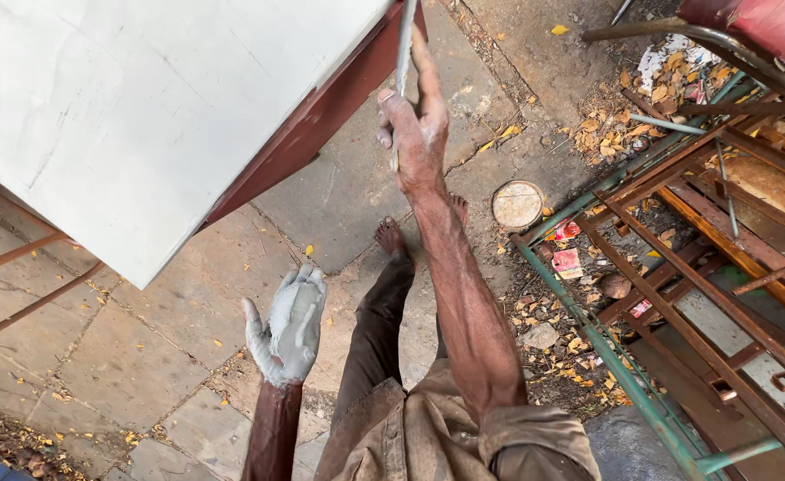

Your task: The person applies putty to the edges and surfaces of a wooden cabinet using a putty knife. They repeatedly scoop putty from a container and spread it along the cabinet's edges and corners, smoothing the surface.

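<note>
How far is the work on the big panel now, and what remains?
Done, it seems: the panel's broad face is evenly covered in a pale coat. In hand: the right hand grips a thin tool at the panel's edge; the left hand, smeared grey-white, is open and holds nothing. Left: the dark red side of the panel is bare. Whether it gets coated, I cannot tell.

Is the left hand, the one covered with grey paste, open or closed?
Open. The left hand, coated in pale grey paste, shows its palm with fingers spread and holds nothing; it hovers below the large white painted panel.
</note>
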